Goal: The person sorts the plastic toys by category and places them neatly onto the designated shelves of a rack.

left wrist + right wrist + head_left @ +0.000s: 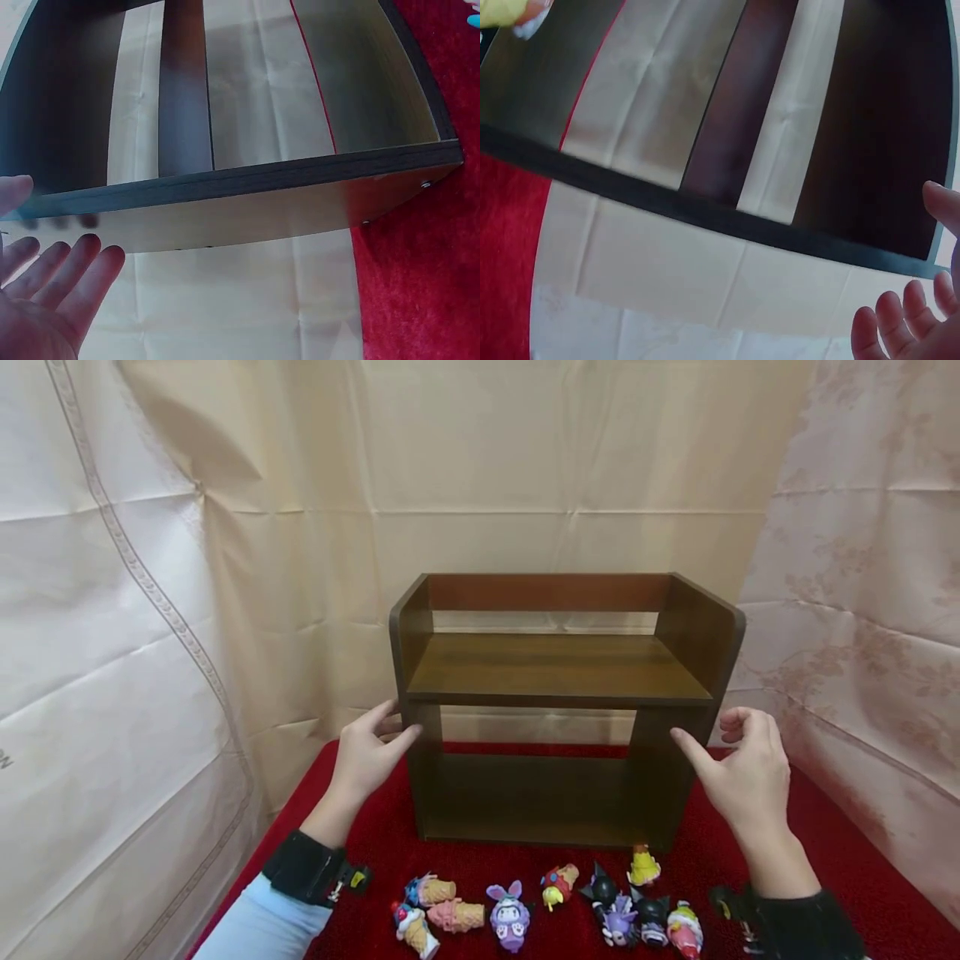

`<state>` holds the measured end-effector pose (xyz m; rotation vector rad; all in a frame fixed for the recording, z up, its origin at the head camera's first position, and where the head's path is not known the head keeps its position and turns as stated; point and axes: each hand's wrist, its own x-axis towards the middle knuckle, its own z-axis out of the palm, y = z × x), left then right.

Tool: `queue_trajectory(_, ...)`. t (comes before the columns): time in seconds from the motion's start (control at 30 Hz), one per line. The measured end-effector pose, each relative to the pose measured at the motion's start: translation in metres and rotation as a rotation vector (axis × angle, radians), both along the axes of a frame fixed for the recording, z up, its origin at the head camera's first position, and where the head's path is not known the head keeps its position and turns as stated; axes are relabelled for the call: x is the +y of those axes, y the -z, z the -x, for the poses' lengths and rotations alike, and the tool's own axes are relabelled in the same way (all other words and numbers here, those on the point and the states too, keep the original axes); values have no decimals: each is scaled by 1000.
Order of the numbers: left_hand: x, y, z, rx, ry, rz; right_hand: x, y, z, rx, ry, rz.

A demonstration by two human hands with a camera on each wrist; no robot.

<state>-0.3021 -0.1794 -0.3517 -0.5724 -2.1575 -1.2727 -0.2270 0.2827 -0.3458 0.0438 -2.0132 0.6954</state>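
A dark brown two-tier wooden shelf (558,664) stands upright on a red cloth. Beside its left panel is my left hand (369,752), thumb toward the front edge and fingers along the outer side. In the left wrist view the spread fingers (94,289) hold nothing and show below the panel's edge. My right hand (750,768) is at the opposite panel, thumb stretched toward the front edge, fingers loosely bent outside it. The right wrist view shows those fingers (892,322) apart from the panel, with nothing in them.
Along the cloth (360,843) in front of the shelf lie several small toys: ice-cream cone figures (457,916), a purple rabbit-eared figure (510,920), dark figures (651,917) and a yellow-dressed figure (643,866) by the shelf's base. Pale curtains (525,460) hang behind and at the sides.
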Motion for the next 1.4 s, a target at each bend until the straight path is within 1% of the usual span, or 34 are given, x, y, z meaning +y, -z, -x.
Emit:
queue_trajectory(0.1,-2,4,-2,-25,-16,2,-5,1,-3,33,-22,-28)
queue_trajectory(0.23,-4,8,-5,-28,-29,-12,-15,0,-7,54,-62,-50)
queue_trajectory(0.37,-6,12,-8,-38,-37,-32,-26,-2,-10,48,-111,-54)
queue_trajectory(0.47,-7,14,-10,-61,-35,-47,-34,-3,-12,21,-151,-76)
queue_trajectory(0.6,-8,18,-12,-99,-38,-62,-42,-2,-13,-55,-204,-123)
queue_trajectory(0.8,-6,24,-14,-149,-25,-104,-53,1,-15,-208,-287,-181)
queue_trajectory(1.07,1,30,-16,-189,-13,-182,-60,8,-19,-397,-400,-184)
queue_trajectory(1.23,3,33,-19,-205,2,-223,-63,13,-20,-477,-463,-198)
queue_trajectory(1.33,5,35,-20,-226,9,-248,-65,16,-20,-506,-499,-215)
queue_trajectory(1.4,6,37,-20,-223,19,-266,-66,18,-20,-516,-524,-227)
